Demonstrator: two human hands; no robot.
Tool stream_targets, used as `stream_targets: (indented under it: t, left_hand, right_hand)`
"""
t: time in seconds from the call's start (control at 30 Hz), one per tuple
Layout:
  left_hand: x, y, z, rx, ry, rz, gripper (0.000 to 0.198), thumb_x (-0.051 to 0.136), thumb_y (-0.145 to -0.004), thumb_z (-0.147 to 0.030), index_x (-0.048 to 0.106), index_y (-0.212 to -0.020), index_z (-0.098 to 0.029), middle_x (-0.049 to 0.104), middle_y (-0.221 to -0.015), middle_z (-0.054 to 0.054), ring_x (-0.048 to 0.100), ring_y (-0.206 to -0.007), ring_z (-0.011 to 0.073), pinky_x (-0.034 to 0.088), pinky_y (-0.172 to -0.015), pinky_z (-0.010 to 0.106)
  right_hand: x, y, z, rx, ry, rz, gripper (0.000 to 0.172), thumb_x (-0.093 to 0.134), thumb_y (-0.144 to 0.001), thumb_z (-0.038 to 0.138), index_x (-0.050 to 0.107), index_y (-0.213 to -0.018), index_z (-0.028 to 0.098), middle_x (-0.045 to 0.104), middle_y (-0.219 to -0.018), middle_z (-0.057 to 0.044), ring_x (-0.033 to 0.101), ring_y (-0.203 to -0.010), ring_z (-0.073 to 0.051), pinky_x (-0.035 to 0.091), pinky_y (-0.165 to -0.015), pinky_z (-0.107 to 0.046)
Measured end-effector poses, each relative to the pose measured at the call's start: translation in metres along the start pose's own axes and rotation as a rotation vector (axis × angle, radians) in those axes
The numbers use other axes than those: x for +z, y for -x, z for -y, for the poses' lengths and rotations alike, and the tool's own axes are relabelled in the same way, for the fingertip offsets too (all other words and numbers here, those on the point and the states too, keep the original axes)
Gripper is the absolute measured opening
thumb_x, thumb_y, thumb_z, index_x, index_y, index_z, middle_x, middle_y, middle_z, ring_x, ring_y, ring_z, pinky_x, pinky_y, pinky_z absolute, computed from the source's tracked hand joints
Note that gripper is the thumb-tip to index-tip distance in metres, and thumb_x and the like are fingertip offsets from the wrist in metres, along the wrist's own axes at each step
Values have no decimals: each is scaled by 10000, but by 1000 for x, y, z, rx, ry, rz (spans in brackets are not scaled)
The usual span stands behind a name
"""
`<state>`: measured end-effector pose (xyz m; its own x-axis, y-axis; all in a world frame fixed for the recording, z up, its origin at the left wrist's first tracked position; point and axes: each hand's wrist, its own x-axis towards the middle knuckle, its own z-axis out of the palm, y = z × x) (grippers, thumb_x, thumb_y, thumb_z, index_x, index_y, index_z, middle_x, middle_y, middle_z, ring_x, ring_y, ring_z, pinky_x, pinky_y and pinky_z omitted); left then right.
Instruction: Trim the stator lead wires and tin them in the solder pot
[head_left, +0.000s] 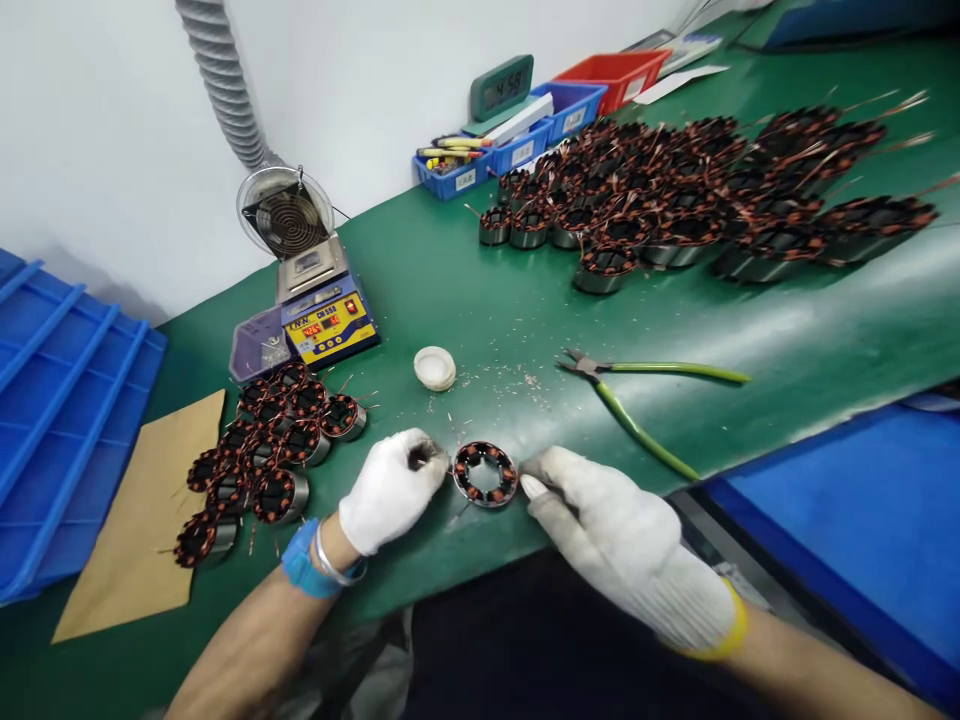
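Note:
A motor stator (486, 474), a ring with black insulation and copper windings, is between my two gloved hands, its open middle facing me. At its left edge, the fingertips of my left hand (399, 485) are pinched together; whether they grip the rim or a thin wire there is hard to see. Thumb and fingers of my right hand (600, 535) close at the opposite edge. Short wire ends stick out on the stator's left side. Green-handled cutting pliers (589, 367) lie beyond my right hand with their handles spread. A small white round dish (434, 369) sits beyond the stator.
More stators (277, 440) stand at left, partly on brown cardboard (135, 530). A large group of stators (675, 190) covers the back right. Behind the dish is a yellow-fronted solder pot (332, 325). Blue bins (454, 180), a red bin (619, 75) and a clock (502, 88) line the wall.

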<state>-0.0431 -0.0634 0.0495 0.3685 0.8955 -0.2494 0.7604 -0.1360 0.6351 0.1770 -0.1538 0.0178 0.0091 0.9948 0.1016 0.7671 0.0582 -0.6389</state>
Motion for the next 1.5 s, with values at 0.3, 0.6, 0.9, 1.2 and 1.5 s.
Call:
stream_targets:
  t: [0.3,0.6,0.9,1.2,1.5]
  left_hand:
    - [-6,14,-40,616,-153,-254,546,730,-815,-349,600,-1308,-152,664,-1378,176,638,-1282,314,531,-1105,430]
    - [30,-3,-56,489,-524,207,281,607,-937,-428,635,-1095,-197,674,-1071,104,650,-973,299,574,-863,434]
    - [0,3,-63,354,-490,168,489,775,-763,-521,655,-1116,-204,690,-1093,101,663,-1017,324,555,-934,456]
    - [8,-5,-50,212,-364,97,180,596,-863,-281,718,-976,-214,758,-927,76,709,-880,269,558,-808,378]
    - [20,-13,-28,342,-206,104,149,554,-923,-197,670,-831,-209,699,-779,24,633,-740,186,508,-725,290]
  right_hand:
    - [-10,-9,2,117,-96,172,317,445,-972,474,631,-861,243,727,-804,-28,701,-725,-199,451,-626,-299]
    - [-18,-7,-17,271,-514,296,394,518,-954,560,527,-733,233,550,-611,-3,482,-537,-150,375,-507,-290]
    - [-50,-1,-38,506,-740,75,526,757,-721,716,618,-755,211,579,-618,-10,527,-539,-142,470,-511,-290]
    - [-15,-26,-5,320,-594,272,357,710,-756,446,690,-1022,208,765,-916,-75,710,-786,-230,589,-696,-355]
    - [-5,-44,-3,354,-837,368,337,736,-744,488,599,-834,193,569,-623,32,498,-540,-107,444,-539,-254]
